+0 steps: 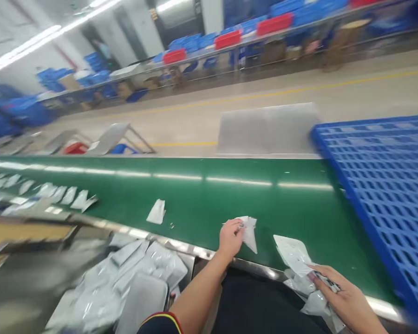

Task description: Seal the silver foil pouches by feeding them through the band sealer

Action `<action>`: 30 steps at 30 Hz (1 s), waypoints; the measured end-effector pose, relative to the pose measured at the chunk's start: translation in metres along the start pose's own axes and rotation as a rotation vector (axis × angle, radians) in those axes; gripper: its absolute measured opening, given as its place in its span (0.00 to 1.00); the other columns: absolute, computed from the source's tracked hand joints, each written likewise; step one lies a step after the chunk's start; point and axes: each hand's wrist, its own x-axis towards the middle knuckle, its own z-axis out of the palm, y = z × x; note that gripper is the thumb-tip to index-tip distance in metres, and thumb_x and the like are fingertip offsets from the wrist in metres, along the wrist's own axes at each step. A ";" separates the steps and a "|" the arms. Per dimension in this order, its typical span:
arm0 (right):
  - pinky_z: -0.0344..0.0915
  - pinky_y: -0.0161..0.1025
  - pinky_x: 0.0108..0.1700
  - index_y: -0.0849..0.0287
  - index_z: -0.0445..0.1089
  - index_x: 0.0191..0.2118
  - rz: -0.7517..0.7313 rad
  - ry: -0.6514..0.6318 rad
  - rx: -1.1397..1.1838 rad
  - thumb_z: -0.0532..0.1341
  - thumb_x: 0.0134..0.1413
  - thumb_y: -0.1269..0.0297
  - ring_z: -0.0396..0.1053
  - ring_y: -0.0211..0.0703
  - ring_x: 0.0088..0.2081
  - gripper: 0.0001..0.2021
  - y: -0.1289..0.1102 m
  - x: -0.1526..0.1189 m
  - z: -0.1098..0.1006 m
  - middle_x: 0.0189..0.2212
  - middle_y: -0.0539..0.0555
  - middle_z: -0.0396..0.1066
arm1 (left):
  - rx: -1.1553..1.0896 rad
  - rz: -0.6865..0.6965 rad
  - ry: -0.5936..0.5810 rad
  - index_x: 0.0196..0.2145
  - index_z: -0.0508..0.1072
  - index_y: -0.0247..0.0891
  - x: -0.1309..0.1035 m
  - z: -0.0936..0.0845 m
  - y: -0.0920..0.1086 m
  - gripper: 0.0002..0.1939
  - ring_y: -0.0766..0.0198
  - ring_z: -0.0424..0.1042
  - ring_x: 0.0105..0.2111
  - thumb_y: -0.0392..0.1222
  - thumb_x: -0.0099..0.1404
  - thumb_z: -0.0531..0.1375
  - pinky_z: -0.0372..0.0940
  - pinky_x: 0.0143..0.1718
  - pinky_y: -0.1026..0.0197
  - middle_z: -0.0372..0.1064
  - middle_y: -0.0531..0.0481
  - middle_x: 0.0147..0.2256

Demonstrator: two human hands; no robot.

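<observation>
Over the green conveyor belt, my left hand is closed, fingertips pinching a small white plastic packet whose pointed end hangs to the right. Nearer the belt's front edge, my right hand grips a bunch of white plastic packets; some stick out over the belt, others hang below the fingers. Small dark parts show at this hand's fingers, too blurred to name. One white packet lies alone on the belt, left of my left hand.
A large blue plastic grid pallet covers the belt's right end. Many white packets are heaped below the belt at left, and a row of packets lies on its far left. A grey metal panel stands beyond; tables with red bins line the back.
</observation>
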 end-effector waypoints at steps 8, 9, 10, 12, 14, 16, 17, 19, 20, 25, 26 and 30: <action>0.82 0.53 0.38 0.40 0.88 0.42 -0.410 -0.445 -0.095 0.63 0.55 0.33 0.84 0.65 0.43 0.23 0.013 0.117 0.014 0.44 0.56 0.85 | -0.038 -0.281 0.455 0.41 0.87 0.46 -0.059 0.034 0.026 0.12 0.55 0.84 0.49 0.31 0.65 0.67 0.71 0.65 0.47 0.86 0.47 0.46; 0.82 0.56 0.40 0.39 0.88 0.43 -0.456 -0.504 -0.093 0.63 0.55 0.33 0.83 0.65 0.43 0.23 0.008 0.128 0.019 0.44 0.56 0.85 | -0.038 -0.306 0.502 0.41 0.87 0.46 -0.067 0.032 0.030 0.12 0.55 0.84 0.49 0.31 0.66 0.67 0.71 0.65 0.47 0.86 0.47 0.46; 0.82 0.57 0.43 0.38 0.88 0.43 -0.494 -0.565 -0.091 0.63 0.56 0.33 0.83 0.66 0.43 0.23 0.002 0.138 0.025 0.45 0.56 0.85 | -0.035 -0.328 0.544 0.41 0.87 0.46 -0.076 0.029 0.034 0.12 0.55 0.84 0.49 0.31 0.66 0.67 0.72 0.64 0.48 0.86 0.47 0.46; 0.81 0.58 0.44 0.37 0.88 0.43 -0.543 -0.660 -0.091 0.62 0.56 0.32 0.83 0.66 0.43 0.23 -0.014 0.153 0.040 0.45 0.56 0.85 | -0.036 -0.364 0.622 0.41 0.87 0.46 -0.096 0.021 0.040 0.12 0.55 0.84 0.47 0.32 0.67 0.66 0.73 0.62 0.48 0.86 0.47 0.46; 0.81 0.58 0.45 0.38 0.87 0.42 -0.567 -0.707 -0.083 0.61 0.55 0.29 0.83 0.65 0.43 0.25 -0.032 0.158 0.059 0.44 0.56 0.85 | -0.053 -0.398 0.695 0.41 0.88 0.45 -0.116 0.012 0.042 0.11 0.55 0.84 0.47 0.32 0.67 0.66 0.75 0.59 0.49 0.86 0.47 0.45; 0.80 0.56 0.47 0.40 0.87 0.42 -0.579 -0.723 -0.063 0.61 0.54 0.28 0.82 0.64 0.43 0.28 -0.051 0.155 0.079 0.44 0.57 0.85 | -0.076 -0.429 0.739 0.39 0.88 0.45 -0.132 0.003 0.038 0.11 0.53 0.85 0.46 0.31 0.64 0.67 0.77 0.56 0.50 0.86 0.46 0.44; 0.80 0.55 0.48 0.42 0.87 0.42 -0.579 -0.724 -0.048 0.61 0.55 0.28 0.82 0.63 0.44 0.28 -0.059 0.150 0.087 0.45 0.57 0.85 | -0.086 -0.438 0.739 0.39 0.88 0.45 -0.138 0.000 0.034 0.12 0.53 0.85 0.46 0.30 0.62 0.68 0.78 0.54 0.50 0.86 0.46 0.43; 0.78 0.53 0.50 0.44 0.87 0.42 -0.549 -0.698 -0.008 0.61 0.57 0.30 0.82 0.61 0.44 0.27 -0.072 0.135 0.097 0.45 0.57 0.85 | -0.102 -0.436 0.685 0.38 0.88 0.45 -0.144 -0.002 0.024 0.13 0.52 0.85 0.44 0.29 0.59 0.68 0.79 0.52 0.50 0.86 0.46 0.43; 0.77 0.52 0.51 0.45 0.87 0.42 -0.512 -0.662 0.017 0.62 0.59 0.31 0.82 0.59 0.44 0.26 -0.075 0.126 0.098 0.44 0.57 0.85 | -0.113 -0.422 0.637 0.38 0.88 0.45 -0.144 -0.001 0.019 0.14 0.52 0.85 0.44 0.29 0.59 0.68 0.79 0.52 0.50 0.86 0.47 0.43; 0.75 0.47 0.50 0.52 0.85 0.39 -0.165 -0.205 0.150 0.61 0.62 0.34 0.81 0.54 0.43 0.26 -0.050 0.080 0.071 0.41 0.58 0.84 | -0.192 -0.245 0.369 0.43 0.87 0.43 -0.099 0.013 0.003 0.11 0.50 0.84 0.49 0.38 0.67 0.64 0.76 0.57 0.48 0.86 0.43 0.47; 0.75 0.46 0.51 0.53 0.85 0.40 -0.093 -0.086 0.167 0.61 0.62 0.34 0.81 0.54 0.43 0.27 -0.037 0.073 0.059 0.41 0.58 0.84 | -0.200 -0.211 0.297 0.43 0.87 0.43 -0.079 0.020 0.004 0.11 0.49 0.83 0.49 0.40 0.67 0.64 0.75 0.57 0.48 0.85 0.43 0.47; 0.74 0.47 0.53 0.55 0.83 0.40 0.092 0.333 0.171 0.63 0.60 0.32 0.80 0.54 0.44 0.29 0.035 0.046 -0.015 0.42 0.60 0.84 | -0.233 -0.066 0.043 0.41 0.87 0.42 0.005 0.070 0.049 0.11 0.49 0.83 0.46 0.44 0.68 0.63 0.75 0.53 0.51 0.86 0.45 0.45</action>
